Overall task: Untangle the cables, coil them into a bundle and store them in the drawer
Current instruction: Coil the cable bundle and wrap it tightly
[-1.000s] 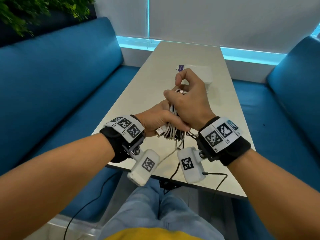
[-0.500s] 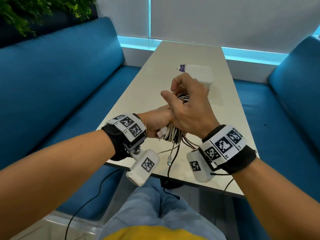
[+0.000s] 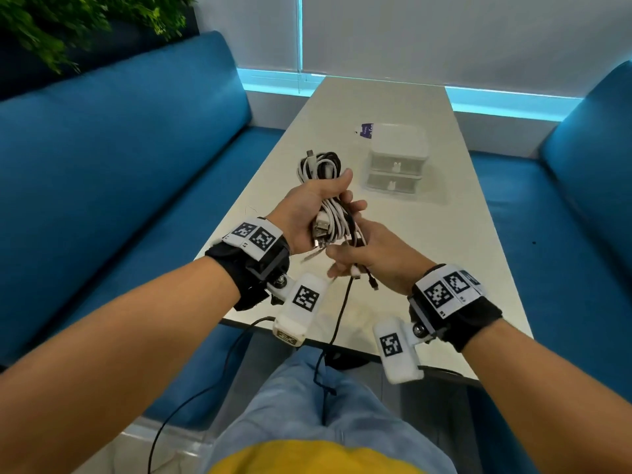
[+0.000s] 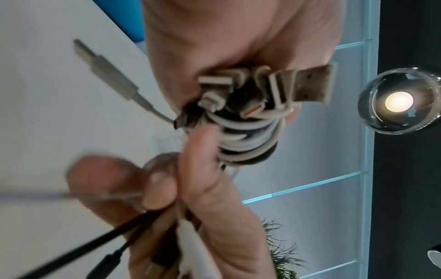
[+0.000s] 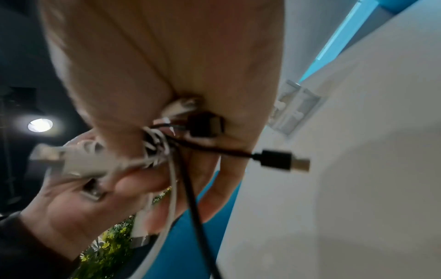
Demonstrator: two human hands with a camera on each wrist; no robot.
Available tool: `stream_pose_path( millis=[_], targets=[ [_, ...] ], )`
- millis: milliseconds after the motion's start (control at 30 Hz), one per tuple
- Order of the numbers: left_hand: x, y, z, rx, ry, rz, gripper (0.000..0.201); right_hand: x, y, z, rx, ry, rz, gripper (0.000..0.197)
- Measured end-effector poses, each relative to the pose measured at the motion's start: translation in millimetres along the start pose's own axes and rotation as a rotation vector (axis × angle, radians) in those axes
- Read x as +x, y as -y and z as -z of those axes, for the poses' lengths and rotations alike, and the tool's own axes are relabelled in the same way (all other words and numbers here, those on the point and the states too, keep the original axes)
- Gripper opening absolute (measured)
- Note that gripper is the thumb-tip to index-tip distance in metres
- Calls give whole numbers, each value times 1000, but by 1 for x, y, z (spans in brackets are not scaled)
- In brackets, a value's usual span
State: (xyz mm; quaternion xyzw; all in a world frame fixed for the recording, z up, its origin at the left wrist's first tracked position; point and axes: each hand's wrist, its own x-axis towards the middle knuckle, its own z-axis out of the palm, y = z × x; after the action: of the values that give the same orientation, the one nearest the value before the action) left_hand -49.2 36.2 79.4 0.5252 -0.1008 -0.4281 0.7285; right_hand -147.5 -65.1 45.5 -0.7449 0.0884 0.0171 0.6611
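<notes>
At frame centre of the head view, the left hand (image 3: 309,213) holds the cables (image 3: 328,200) in a clenched grip, fingers and thumb wrapped round the middle of the black-and-white bundle, whose looped end sticks out toward the upper part of the frame. Just below it, the right hand (image 3: 372,254) pinches the loose plug ends in its grip; a black plug (image 5: 284,160) and a thin black lead dangle free beneath. The whole bundle is held above the worktop (image 3: 427,268). The drawer box (image 3: 398,159) stands up and right of the hands, both drawers closed.
</notes>
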Motion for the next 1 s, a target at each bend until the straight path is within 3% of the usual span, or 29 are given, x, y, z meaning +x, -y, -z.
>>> stream_pose_path(
  millis=[67,267,367,433,500,700,733,767,867,933,1000],
  targets=[
    [2,3,4,-38,-64,-26,23,-2,-2,-5,22,-19,-71,7],
    [10,8,11,6,-265,-98,26,-7,9,-8,-250,-23,-198,12],
    [12,2,12,90,-453,-126,70,-11,21,0,-469,-35,-200,11],
    [13,-3,15,129,-522,-124,78,-13,27,5,-645,-73,-108,23],
    [12,-6,18,151,-529,-101,75,-14,34,8,-739,-73,-36,29],
    [10,-11,21,55,-450,-39,73,-14,46,12,-602,-34,-7,17],
    [9,-14,21,38,-446,-39,71,-13,46,13,-572,-34,-33,23],
    [10,-16,22,31,-436,-38,73,-13,46,15,-575,-48,-70,43],
    [16,-18,25,46,-445,-42,81,-8,41,18,-871,-238,-18,102],
    [19,-16,22,55,-449,-26,77,-3,34,8,-1064,-303,87,112],
    [15,-14,12,38,-425,-12,60,7,22,-3,-1196,-244,83,97]
  ],
)
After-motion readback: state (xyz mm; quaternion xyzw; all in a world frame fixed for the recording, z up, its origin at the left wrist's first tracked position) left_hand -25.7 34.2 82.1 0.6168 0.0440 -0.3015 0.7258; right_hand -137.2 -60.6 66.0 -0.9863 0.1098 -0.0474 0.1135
